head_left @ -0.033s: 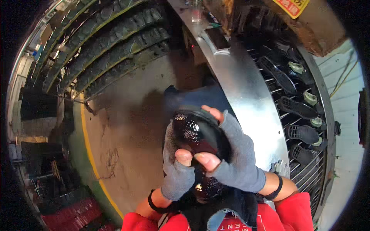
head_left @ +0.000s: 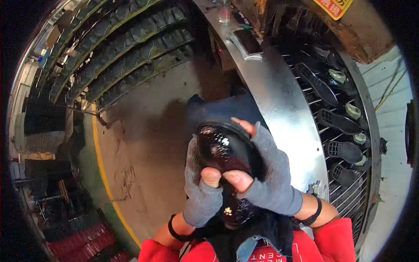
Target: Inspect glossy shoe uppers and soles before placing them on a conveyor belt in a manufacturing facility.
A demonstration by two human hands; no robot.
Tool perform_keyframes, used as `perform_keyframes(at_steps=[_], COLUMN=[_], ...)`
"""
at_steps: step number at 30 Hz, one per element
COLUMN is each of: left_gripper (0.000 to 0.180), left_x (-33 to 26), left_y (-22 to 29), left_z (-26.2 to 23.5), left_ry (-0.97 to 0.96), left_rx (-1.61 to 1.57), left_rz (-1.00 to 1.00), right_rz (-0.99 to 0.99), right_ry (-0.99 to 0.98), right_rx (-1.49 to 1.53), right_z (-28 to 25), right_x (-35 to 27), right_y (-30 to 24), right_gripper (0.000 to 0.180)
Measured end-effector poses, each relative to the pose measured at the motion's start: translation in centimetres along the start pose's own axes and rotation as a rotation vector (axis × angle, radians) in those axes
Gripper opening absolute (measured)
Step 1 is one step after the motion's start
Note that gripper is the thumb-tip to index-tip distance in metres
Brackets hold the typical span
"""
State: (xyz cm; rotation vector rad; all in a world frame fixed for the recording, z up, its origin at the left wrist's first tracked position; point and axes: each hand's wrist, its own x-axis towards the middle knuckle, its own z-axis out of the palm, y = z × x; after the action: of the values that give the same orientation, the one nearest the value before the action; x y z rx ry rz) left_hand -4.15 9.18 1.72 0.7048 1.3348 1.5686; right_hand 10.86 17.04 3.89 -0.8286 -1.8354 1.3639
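A glossy black shoe point(head_left: 220, 146) is gripped from both sides in front of my body, its rounded toe pointing away from me. On its left side, my left hand point(head_left: 201, 194) wraps round it in a grey fingerless glove. My right hand point(head_left: 270, 183), gloved the same way, closes round the right side, with fingertips showing at the far end. Both thumbs press on the shoe's middle, their tips almost meeting. Most of my left fingers and the shoe's underside are hidden. Black cloth lies beneath the heel end, over my lap.
To my right runs a shiny metal bench edge point(head_left: 288, 118), beside a rack of metal bars point(head_left: 351, 192) holding several dark shoe soles point(head_left: 338, 122). A dark flat object point(head_left: 247, 42) and a clear bottle point(head_left: 223, 13) rest farther along. Shelves of dark shoes point(head_left: 144, 52) stand far left.
The view has shifted slightly. Both hands keep the same hold on the shoe, with the thumbs still pressed on its middle.
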Motion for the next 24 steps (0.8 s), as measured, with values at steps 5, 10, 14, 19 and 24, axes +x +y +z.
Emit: perform_keyframes(at_steps=[5,10,14,19,24], left_gripper=[0.098,0.088,0.072,0.043,0.053], left_x=[3.2,6.1,6.6,10.4,11.2], left_y=[6.6,9.3,10.0,7.4,0.7], left_z=[-1.4,-1.6,-0.9,0.0,0.0], left_ry=[-0.24,-0.499,-0.465,-0.585,-0.377], left_rx=[0.607,0.415,0.601,0.121,0.06], left_rz=[0.084,0.126,0.18,0.159,0.146], right_rz=[0.365,0.489,0.555,0.66,0.748], right_ry=[-0.219,-0.401,-0.37,-0.238,-0.182], right_rx=[0.577,0.829,0.889,1.329,1.41], right_z=[0.4,0.4,0.4,0.2,-0.3], right_x=[-0.7,-0.1,0.6,1.5,-1.1], right_y=[1.3,1.4,1.4,4.2,9.3], right_gripper=[0.095,0.109,0.107,0.06,0.077])
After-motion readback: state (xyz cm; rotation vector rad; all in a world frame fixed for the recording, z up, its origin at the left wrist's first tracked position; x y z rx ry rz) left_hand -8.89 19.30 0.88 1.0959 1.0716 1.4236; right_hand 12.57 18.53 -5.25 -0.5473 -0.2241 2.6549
